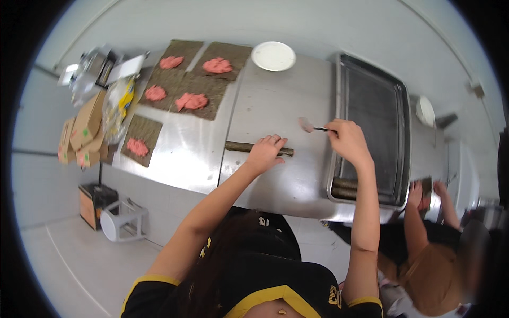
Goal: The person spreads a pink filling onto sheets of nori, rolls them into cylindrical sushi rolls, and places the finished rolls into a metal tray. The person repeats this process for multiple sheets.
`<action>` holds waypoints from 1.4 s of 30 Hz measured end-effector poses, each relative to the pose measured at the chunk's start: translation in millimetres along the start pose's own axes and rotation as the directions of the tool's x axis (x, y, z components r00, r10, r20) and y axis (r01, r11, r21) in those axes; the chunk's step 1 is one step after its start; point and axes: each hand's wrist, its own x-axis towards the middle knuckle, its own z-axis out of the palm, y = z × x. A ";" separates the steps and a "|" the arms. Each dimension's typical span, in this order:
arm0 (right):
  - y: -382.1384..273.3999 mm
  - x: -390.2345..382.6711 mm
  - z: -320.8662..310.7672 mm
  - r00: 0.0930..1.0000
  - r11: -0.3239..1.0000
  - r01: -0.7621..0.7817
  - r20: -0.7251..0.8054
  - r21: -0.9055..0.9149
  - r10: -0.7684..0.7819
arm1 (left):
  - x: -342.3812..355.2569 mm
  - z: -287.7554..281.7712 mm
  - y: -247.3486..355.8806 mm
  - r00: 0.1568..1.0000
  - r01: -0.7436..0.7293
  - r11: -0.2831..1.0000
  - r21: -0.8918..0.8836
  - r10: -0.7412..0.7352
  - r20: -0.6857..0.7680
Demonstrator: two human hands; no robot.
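Note:
On the steel table a dark seaweed roll lies crosswise, with my left hand curled over its right part, gripping it. My right hand holds a spoon by its handle above the table, beside the tray's left rim; pinkish residue shows on the bowl. Several seaweed sheets, each with a mound of pink paste, are spread at the left and back left. Dark rolls lie in the near-left corner of the large metal tray on the right.
A white plate sits at the back, a white dish right of the tray. Cardboard boxes, plastic bags and metal equipment crowd the far left. Below are a stool and a dark box. A co-worker's hands work at the lower right.

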 end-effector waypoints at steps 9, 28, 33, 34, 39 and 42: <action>-119.7 104.3 37.2 0.757 0.709 0.648 0.327 -0.276 -0.565 | -39.9 20.1 -41.0 0.962 0.069 0.985 0.159 -0.024 -0.272; -256.7 188.1 147.3 0.149 0.068 0.989 0.796 -0.135 -0.587 | -41.6 25.8 -31.3 0.888 0.301 0.945 0.124 -0.230 -0.399; -251.2 190.0 147.6 0.171 0.140 0.984 0.819 -0.112 -0.548 | -38.4 26.7 -30.2 0.937 0.236 0.971 0.037 -0.218 -0.273; -251.2 188.5 148.0 0.164 0.143 0.985 0.820 -0.101 -0.548 | -38.3 28.4 -29.5 0.937 0.231 0.972 0.039 -0.212 -0.279; -256.1 184.4 157.5 0.111 0.103 0.993 0.812 -0.063 -0.573 | -40.0 32.8 -26.5 0.931 0.220 0.975 0.024 -0.202 -0.305; -262.7 188.5 167.3 0.068 0.050 0.998 0.810 -0.048 -0.582 | -44.2 33.3 -26.0 0.902 0.235 0.972 0.030 -0.207 -0.379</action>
